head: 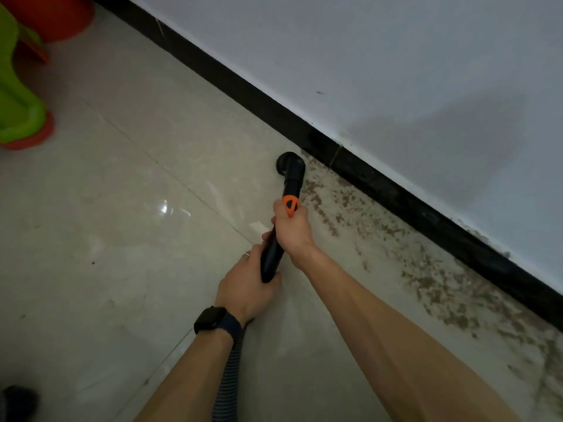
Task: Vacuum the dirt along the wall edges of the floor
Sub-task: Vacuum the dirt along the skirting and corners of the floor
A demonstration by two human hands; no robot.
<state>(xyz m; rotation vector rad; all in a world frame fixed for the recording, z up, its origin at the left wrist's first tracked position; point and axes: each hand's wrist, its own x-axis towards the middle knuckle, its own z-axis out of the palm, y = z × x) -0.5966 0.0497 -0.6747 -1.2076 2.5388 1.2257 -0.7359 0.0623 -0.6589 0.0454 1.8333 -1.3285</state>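
A black vacuum wand (292, 184) with an orange slider (290, 205) points away from me, and its round brush head (286, 166) sits on the pale tiled floor (137, 208) close to the black skirting board (380, 181). My right hand (292, 229) grips the wand just below the orange part. My left hand (246, 284), with a dark watch on its wrist, holds the wand's lower end. A ribbed hose (228, 379) runs back under my left forearm. Brown dirt (441, 287) lies scattered along the skirting to the right of the brush head.
A white wall (396, 71) rises above the skirting. A green plastic stool (18, 111) and a red-orange bucket (58, 16) stand at the far left. A dark object (18, 403) shows at the bottom left corner.
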